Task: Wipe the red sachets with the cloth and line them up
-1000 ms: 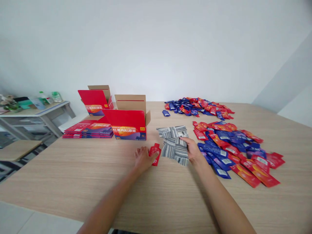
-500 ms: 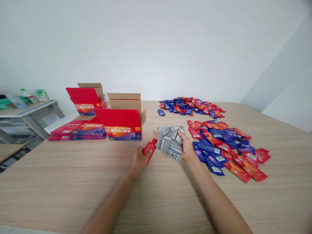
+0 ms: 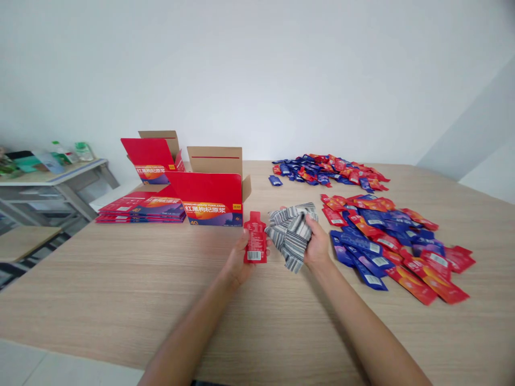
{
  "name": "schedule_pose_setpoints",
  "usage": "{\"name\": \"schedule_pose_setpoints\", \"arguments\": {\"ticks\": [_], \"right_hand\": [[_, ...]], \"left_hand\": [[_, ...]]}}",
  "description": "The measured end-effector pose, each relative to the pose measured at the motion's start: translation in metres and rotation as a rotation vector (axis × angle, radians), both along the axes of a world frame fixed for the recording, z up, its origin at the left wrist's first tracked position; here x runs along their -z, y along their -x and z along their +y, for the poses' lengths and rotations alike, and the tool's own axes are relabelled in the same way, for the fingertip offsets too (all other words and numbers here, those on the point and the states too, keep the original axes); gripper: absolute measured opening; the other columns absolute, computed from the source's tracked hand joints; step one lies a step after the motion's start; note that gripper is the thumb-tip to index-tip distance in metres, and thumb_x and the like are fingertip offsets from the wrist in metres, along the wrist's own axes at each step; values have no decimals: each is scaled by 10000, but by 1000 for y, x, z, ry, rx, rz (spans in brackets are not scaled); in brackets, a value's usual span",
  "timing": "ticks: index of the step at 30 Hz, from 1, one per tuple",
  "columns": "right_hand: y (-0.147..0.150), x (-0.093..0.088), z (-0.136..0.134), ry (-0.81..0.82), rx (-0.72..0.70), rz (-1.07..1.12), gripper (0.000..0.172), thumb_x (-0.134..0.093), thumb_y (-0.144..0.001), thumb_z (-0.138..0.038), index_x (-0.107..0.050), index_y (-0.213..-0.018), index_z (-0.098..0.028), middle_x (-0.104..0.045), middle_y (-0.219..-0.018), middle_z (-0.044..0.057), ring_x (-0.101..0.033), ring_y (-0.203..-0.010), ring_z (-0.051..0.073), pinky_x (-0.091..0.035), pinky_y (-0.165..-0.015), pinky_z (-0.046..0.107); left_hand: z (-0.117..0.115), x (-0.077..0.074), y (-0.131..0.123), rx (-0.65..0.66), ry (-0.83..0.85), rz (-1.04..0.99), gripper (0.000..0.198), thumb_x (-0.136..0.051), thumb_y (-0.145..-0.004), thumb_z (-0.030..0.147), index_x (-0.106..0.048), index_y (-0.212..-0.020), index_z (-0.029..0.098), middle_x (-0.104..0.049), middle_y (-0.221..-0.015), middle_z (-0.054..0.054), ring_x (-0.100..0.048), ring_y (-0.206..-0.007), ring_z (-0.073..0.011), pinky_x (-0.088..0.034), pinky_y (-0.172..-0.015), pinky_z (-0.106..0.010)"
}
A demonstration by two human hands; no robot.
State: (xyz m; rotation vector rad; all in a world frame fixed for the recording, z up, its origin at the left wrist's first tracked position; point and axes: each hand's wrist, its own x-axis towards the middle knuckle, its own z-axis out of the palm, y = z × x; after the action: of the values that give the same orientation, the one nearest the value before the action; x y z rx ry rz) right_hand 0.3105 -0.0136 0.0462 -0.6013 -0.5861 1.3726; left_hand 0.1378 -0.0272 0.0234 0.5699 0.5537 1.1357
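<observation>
In my left hand is a red sachet, its barcode side turned up toward me and its narrow neck pointing away. My right hand grips a bunched grey-and-white striped cloth just to the right of the sachet. The cloth's left edge comes close to the sachet; whether they touch I cannot tell. Both hands are above the middle of the table. Right of my right hand spreads a loose pile of red and blue sachets.
An open red box stands beyond my left hand, with another open box behind it. Flattened cartons are stacked left of them. A second sachet pile lies near the wall. A side desk with bottles stands at far left.
The red sachet has turned from tilted to upright, its barcode side now facing me. The cloth has shifted its folds slightly, and the whole view has swung a little left.
</observation>
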Motion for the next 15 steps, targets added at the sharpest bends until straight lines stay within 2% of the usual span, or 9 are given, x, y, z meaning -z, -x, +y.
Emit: {"name": "schedule_pose_setpoints", "arguments": {"ticks": [2,4,6,10,13,15], "right_hand": [[6,3,-3,-30,111,-67,305,-731,-713,-463,-671,-876,-212,-743,-761,29,-726,-835,279,-589,-804,445],[11,6,-8,-77,219,-237,298,-743,-731,-465,-674,-871,-212,-723,-748,18,-707,-794,257,-574,-789,407],[15,7,-13,-141,331,-521,263,-743,-762,-434,-678,-893,-214,-708,-804,20,-675,-803,235,-546,-816,381],[28,6,-27,-320,558,-1124,213,-686,-832,-363,-667,-989,-219,-629,-1004,73,-603,-951,245,-496,-912,415],[40,9,-34,-493,521,-1419,300,-640,-864,-346,-635,-1129,-205,-571,-1100,123,-565,-1029,278,-502,-905,445],[47,14,-37,-650,474,-1569,329,-632,-865,-317,-613,-1170,-196,-568,-1121,143,-556,-1033,291,-508,-884,447]], "left_hand": [[2,0,-1,-20,34,-13,443,-531,-917,530,-650,-1037,120,-735,-936,-129,-718,-837,-228,-583,-710,-327],[5,1,-1,-56,54,13,502,-487,-922,578,-657,-1015,115,-733,-891,-127,-714,-794,-224,-580,-692,-330],[7,4,1,-76,61,66,551,-476,-911,618,-661,-1014,110,-731,-866,-128,-708,-761,-220,-573,-668,-326],[8,8,2,-97,32,95,554,-525,-881,634,-668,-1023,118,-739,-925,-120,-701,-793,-213,-559,-691,-312],[5,8,0,-104,5,27,497,-562,-877,596,-678,-1037,139,-745,-947,-82,-695,-874,-213,-550,-767,-305],[2,5,-1,-92,8,7,477,-585,-859,597,-690,-969,146,-743,-884,-64,-690,-891,-219,-544,-794,-306]]}}
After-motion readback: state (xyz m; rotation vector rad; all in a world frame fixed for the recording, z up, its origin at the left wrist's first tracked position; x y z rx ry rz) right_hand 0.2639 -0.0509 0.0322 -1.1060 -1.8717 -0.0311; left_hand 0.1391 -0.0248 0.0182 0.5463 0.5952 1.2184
